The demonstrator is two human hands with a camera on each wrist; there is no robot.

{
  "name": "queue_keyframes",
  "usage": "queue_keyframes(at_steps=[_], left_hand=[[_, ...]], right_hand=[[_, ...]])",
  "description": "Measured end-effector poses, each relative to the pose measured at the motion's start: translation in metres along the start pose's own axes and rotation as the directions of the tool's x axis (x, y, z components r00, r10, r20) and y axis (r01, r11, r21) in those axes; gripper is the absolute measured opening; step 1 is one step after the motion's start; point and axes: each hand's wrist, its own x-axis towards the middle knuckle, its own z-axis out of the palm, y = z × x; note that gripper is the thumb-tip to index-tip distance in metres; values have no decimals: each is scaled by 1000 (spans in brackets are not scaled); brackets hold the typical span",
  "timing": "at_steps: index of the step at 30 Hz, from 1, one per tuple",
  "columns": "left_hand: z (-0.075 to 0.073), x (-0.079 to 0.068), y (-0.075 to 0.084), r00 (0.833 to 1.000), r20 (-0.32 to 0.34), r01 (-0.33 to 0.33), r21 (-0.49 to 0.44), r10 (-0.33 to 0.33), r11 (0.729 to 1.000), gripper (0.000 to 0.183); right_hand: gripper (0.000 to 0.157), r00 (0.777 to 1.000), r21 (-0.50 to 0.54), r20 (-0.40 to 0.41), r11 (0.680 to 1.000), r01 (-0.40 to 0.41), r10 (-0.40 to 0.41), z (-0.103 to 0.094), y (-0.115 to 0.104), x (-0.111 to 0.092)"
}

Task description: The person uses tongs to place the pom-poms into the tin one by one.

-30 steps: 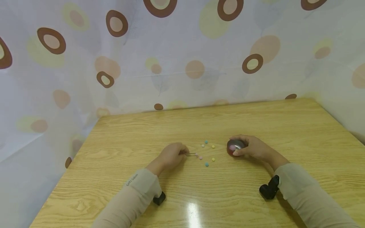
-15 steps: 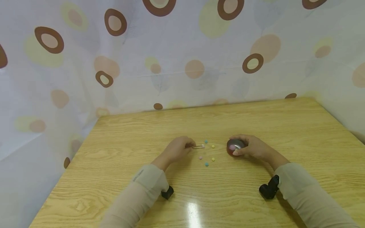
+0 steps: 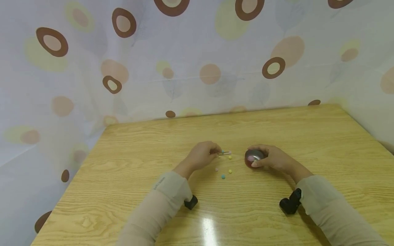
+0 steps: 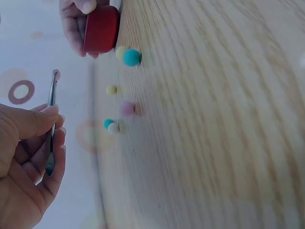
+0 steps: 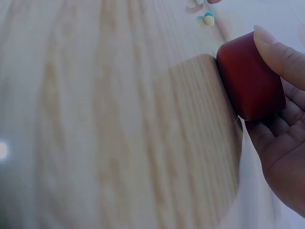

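Between thumb and fingers, my left hand point(image 3: 201, 156) pinches metal tweezers point(image 4: 53, 93), with a small pink ball point(image 4: 58, 75) at their tips. In the left wrist view they are raised above the tabletop. My right hand point(image 3: 274, 160) holds a small red bowl point(image 5: 250, 78) by its sides, thumb near the rim. The bowl's inside is shiny metal, and something pink shows in it in the head view. Loose balls lie between the hands: a pink one point(image 4: 127, 108), a blue one point(image 4: 132, 57), a yellow one point(image 4: 111, 89) and a white one point(image 4: 113, 128), among others.
The wooden table point(image 3: 147, 147) runs back to a patterned curtain point(image 3: 184, 51) that also hangs at both sides. A black camera point(image 3: 290, 204) sits on the right wrist, another point(image 3: 191, 202) on the left.
The left hand with the tweezers has moved right and away from the person, toward the bowl, carrying a pink ball off the tabletop. The right hand and bowl have stayed in place.
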Motion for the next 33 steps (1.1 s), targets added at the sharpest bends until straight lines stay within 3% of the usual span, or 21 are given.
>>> queue_keyframes(at_steps=[21, 33], left_hand=[[15, 27, 24, 998, 30, -56, 15, 56, 998, 18], [27, 41, 32, 995, 77, -57, -4, 57, 998, 18]], right_hand=[[66, 1000, 73, 12, 997, -14, 13, 0, 1, 0], [70, 999, 61, 26, 997, -37, 36, -2, -1, 3]])
